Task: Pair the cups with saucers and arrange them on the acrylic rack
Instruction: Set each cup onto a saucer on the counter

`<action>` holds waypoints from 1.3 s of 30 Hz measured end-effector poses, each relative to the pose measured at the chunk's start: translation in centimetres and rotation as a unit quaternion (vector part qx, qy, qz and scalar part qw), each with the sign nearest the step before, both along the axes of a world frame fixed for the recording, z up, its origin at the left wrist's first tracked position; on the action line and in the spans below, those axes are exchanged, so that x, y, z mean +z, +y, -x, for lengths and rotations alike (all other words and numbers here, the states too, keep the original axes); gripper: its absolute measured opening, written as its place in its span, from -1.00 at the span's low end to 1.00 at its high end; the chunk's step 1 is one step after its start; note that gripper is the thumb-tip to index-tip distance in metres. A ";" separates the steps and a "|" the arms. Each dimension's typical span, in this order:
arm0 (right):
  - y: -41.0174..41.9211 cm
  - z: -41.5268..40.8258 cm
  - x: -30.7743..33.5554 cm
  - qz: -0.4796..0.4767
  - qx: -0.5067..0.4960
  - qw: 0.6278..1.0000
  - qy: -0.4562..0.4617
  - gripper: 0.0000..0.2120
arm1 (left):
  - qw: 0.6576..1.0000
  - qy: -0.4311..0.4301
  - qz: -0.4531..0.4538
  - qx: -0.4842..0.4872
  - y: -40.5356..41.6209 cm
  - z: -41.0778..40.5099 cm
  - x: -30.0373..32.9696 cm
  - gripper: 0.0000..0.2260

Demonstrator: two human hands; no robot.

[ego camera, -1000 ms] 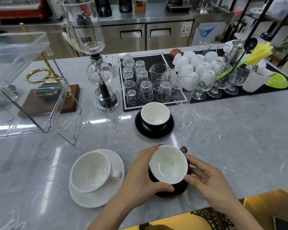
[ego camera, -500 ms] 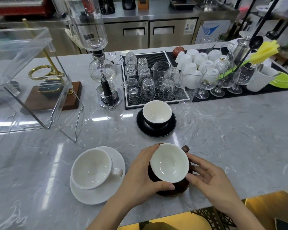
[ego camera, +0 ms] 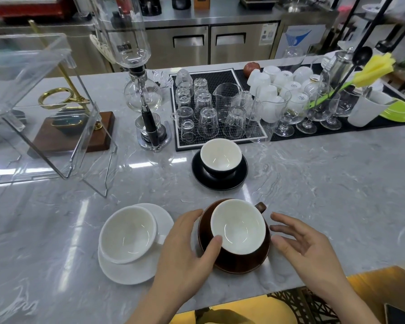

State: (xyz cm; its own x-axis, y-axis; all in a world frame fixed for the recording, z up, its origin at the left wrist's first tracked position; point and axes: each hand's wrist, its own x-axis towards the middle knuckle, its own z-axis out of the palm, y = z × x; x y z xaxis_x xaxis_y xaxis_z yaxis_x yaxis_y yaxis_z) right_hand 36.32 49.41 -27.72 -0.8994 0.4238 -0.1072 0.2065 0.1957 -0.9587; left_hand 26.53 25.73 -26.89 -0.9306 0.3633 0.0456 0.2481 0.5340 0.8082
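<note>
While the brown cup (ego camera: 239, 228) sat on its brown saucer (ego camera: 240, 263) near the counter's (ego camera: 337, 188) front edge, the left hand (ego camera: 187, 244) gripped it, thumb hooked against the white rim and fingers curved round the dark wall. The right hand (ego camera: 306, 246) hovered just beside the pair with fingers spread and slightly bent, holding nothing; whether a fingertip grazed the saucer could not be told. The cup's handle (ego camera: 261, 206) pointed away, to the far right.

To the left stood the white cup (ego camera: 128, 233) on a white saucer (ego camera: 136, 265), sitting off-centre toward the saucer's left. Farther back, the black cup (ego camera: 221, 157) rested on a black saucer (ego camera: 219, 177). All three pairs looked matched. The acrylic rack (ego camera: 40, 108) stood well apart at far left, with no cups on it.

The step in hand seemed to be seating the brown cup squarely before lifting. It would go best if both hands took the saucer under its rim from opposite sides, kept it level so the cup did not slide, and carried it clear of the white pair. The rack's clear walls were hard to read, so the approach called for a slow, low set-down.
</note>
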 end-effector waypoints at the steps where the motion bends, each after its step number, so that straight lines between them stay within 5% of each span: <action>1: 0.0 0.0 0.0 -0.019 -0.008 1.000 -0.014 -0.54 | 1.000 -0.010 0.001 0.006 0.0 -0.2 -0.2 -0.62; 8: -0.7 0.7 -0.4 -0.012 -0.020 0.996 -0.088 -0.49 | 0.994 -0.103 -0.021 0.035 0.7 -0.6 -0.8 -0.38; 12: -1.1 1.0 -0.3 0.020 -0.033 0.995 -0.091 -0.42 | 0.989 -0.142 -0.015 0.036 1.0 -0.6 -0.6 -0.69; 15: -1.3 1.2 -0.4 0.044 -0.024 0.993 -0.103 -0.41 | 0.986 -0.161 -0.022 0.039 1.1 -0.5 -0.5 -0.57; 20: -1.4 1.4 -0.6 0.076 -0.019 0.993 -0.089 -0.53 | 0.978 -0.199 -0.042 0.045 1.1 -0.3 0.0 -0.81; 27: -1.7 1.5 -0.3 0.066 -0.018 0.995 -0.070 -0.54 | 0.978 -0.197 -0.044 0.043 1.1 -0.4 0.2 -0.76; 32: -1.6 1.6 0.9 0.047 -0.016 0.998 -0.045 -0.60 | 0.981 -0.184 -0.039 0.042 1.3 -0.3 0.9 -0.50; 39: -1.5 3.1 4.9 0.044 -0.010 0.999 0.012 -0.56 | 0.983 -0.140 -0.105 0.055 0.9 0.3 4.2 -0.59</action>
State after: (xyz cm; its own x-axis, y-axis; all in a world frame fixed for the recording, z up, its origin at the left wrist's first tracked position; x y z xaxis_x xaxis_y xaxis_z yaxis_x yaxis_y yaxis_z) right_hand 33.22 47.86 -22.84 -0.8938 0.4314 -0.1223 0.1854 0.1072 -0.9768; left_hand 26.21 26.65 -22.74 -0.9506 0.2695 -0.1540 -0.0490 0.3595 0.9318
